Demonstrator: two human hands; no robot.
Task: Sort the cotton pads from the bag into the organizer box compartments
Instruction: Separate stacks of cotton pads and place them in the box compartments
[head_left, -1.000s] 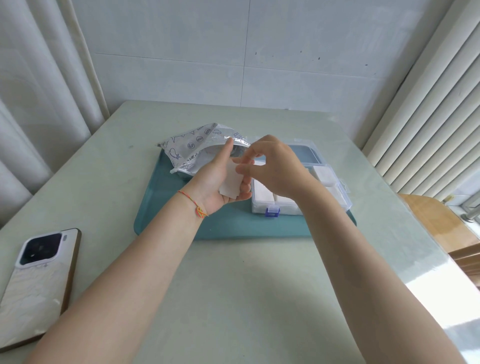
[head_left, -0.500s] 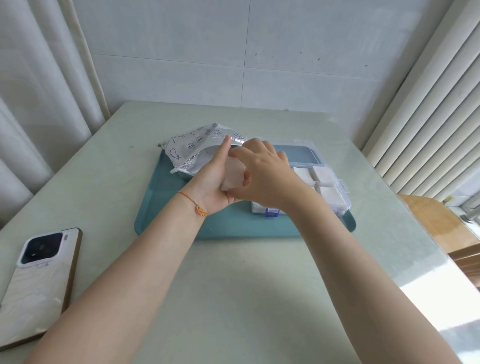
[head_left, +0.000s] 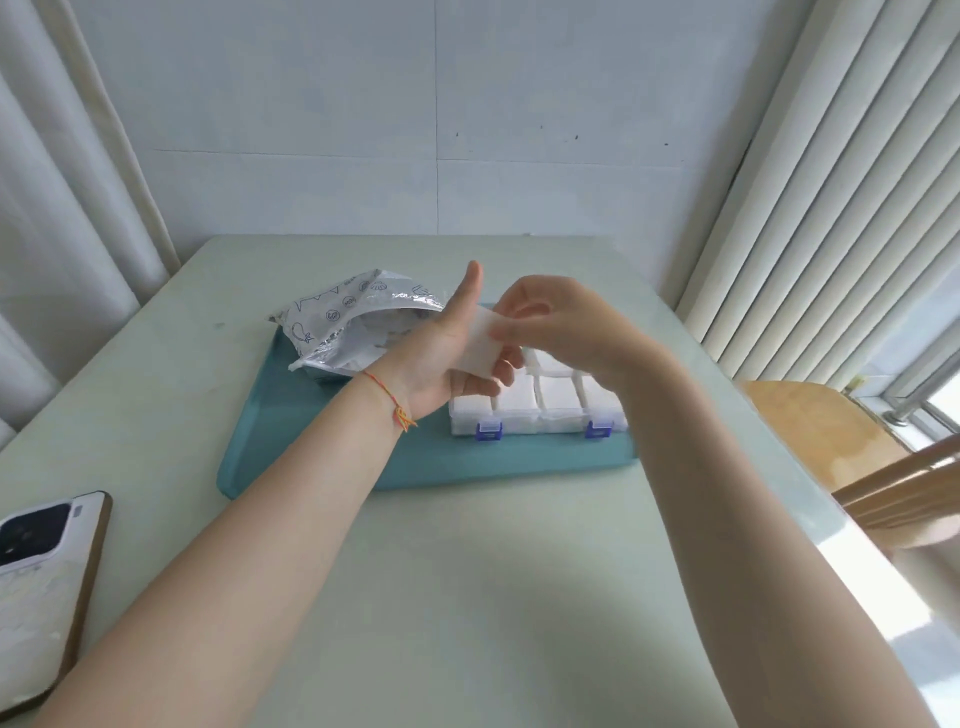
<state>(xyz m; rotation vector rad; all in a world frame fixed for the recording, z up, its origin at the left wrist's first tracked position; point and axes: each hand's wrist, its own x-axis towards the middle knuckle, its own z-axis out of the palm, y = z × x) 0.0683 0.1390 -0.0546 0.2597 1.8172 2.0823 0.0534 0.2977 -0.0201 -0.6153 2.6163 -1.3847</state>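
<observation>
Left hand (head_left: 441, 358) cups a cotton pad (head_left: 480, 345) | right hand (head_left: 566, 325) fingers pinch its edge | above the organizer box (head_left: 540, 410) | bag (head_left: 353, 327) lies beside.

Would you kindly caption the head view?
Both hands hold a cotton pad above the organizer box on a teal tray.
</observation>
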